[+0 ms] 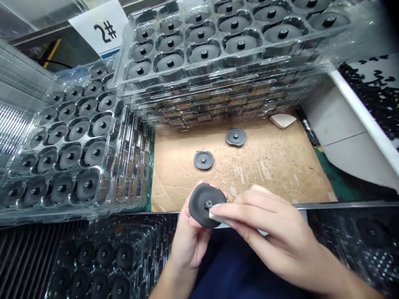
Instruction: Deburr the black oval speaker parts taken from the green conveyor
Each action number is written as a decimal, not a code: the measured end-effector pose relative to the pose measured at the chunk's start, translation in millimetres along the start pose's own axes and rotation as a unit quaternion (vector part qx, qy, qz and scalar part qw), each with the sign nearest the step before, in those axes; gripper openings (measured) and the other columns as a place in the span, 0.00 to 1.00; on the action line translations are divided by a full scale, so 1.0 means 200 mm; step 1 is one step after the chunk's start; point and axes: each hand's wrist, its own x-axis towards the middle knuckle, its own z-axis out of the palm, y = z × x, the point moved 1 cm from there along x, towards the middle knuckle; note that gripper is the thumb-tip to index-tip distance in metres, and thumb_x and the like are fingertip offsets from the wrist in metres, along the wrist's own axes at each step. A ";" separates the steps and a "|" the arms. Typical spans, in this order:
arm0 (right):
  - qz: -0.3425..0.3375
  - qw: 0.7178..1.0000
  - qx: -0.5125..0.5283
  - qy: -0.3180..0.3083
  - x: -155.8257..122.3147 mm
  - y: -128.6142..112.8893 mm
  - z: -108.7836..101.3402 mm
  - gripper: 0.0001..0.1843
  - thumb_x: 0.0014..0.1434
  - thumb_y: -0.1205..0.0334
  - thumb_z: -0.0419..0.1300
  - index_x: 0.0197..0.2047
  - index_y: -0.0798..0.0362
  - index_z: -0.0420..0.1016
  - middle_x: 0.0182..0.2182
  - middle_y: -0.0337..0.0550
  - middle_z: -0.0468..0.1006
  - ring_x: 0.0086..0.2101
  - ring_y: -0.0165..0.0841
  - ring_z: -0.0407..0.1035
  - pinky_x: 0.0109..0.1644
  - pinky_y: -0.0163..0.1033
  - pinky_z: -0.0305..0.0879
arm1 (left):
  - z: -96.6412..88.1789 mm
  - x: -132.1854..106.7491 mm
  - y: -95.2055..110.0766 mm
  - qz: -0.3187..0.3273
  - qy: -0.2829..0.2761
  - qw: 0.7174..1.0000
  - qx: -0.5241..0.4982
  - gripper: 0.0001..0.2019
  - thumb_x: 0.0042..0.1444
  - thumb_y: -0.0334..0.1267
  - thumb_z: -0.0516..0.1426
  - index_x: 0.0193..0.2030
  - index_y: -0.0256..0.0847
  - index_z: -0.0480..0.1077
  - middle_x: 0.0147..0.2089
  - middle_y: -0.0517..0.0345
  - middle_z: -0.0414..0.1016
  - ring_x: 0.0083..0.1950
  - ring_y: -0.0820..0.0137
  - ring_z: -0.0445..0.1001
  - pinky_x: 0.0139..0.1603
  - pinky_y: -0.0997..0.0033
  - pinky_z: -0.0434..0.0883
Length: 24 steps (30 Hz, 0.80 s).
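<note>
My left hand point(187, 238) grips a round black rubber disc point(201, 201) with a small metal hub at its middle, held up just in front of the bench edge. My right hand point(271, 232) reaches across from the right. Its fingers are pressed together on a small white piece point(215, 216) at the disc's hub. Two more black discs lie loose on the cardboard sheet point(280, 166), one point(203, 160) near the middle and one point(236, 137) farther back.
Clear plastic trays filled with discs stand stacked at the left point(71, 141) and across the back point(218, 45). More trays of dark parts point(102, 257) sit low in front. A white sign reading "2#" point(99, 29) is behind. Small black parts fill a white bin point(374, 91) at right.
</note>
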 end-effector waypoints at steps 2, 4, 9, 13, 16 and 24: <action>-0.008 0.999 0.022 0.040 -0.01 -0.01 -0.01 0.13 0.60 0.74 0.54 0.47 0.54 0.73 0.31 0.40 0.78 0.31 0.29 0.69 0.34 0.36 0.64 | 0.02 0.01 0.02 0.009 -0.018 1.000 0.017 0.25 0.40 0.42 0.68 0.49 0.46 0.72 0.46 0.55 0.77 0.46 0.64 0.75 0.46 0.71 0.72; 0.011 0.997 0.034 0.061 -0.02 -0.01 -0.03 0.14 0.60 0.74 0.55 0.47 0.53 0.73 0.32 0.40 0.78 0.32 0.28 0.70 0.34 0.35 0.66 | 0.04 0.01 0.04 0.025 -0.030 0.999 0.035 0.25 0.39 0.42 0.68 0.48 0.44 0.72 0.44 0.54 0.78 0.46 0.64 0.75 0.46 0.73 0.72; 0.047 0.980 -0.029 0.192 -0.01 -0.03 -0.06 0.19 0.60 0.72 0.56 0.52 0.44 0.70 0.41 0.38 0.78 0.37 0.31 0.71 0.38 0.35 0.67 | 0.06 0.01 0.02 0.032 -0.044 0.998 0.010 0.24 0.39 0.37 0.69 0.47 0.46 0.73 0.45 0.57 0.78 0.46 0.65 0.76 0.43 0.78 0.72; -0.014 0.998 -0.018 0.063 0.04 0.00 -0.03 0.14 0.61 0.72 0.53 0.47 0.53 0.74 0.34 0.41 0.79 0.32 0.30 0.71 0.36 0.35 0.67 | 0.01 0.02 -0.02 0.025 -0.032 0.999 -0.004 0.23 0.41 0.35 0.68 0.47 0.46 0.74 0.48 0.58 0.78 0.48 0.70 0.75 0.47 0.81 0.71; 0.089 0.996 0.014 -0.014 0.00 0.10 0.00 0.11 0.62 0.67 0.54 0.43 0.50 0.77 0.29 0.38 0.78 0.29 0.28 0.70 0.32 0.32 0.65 | -0.03 0.03 -0.01 0.019 0.003 1.000 -0.008 0.25 0.38 0.44 0.68 0.47 0.46 0.74 0.49 0.57 0.77 0.49 0.67 0.75 0.48 0.76 0.72; 0.259 0.965 0.012 0.031 -0.19 0.45 0.14 0.12 0.59 0.58 0.56 0.41 0.49 0.79 0.35 0.42 0.81 0.33 0.35 0.74 0.35 0.38 0.69 | 0.00 0.03 0.01 -0.002 -0.003 1.000 -0.021 0.30 0.34 0.48 0.68 0.48 0.44 0.73 0.52 0.53 0.75 0.50 0.60 0.75 0.52 0.67 0.72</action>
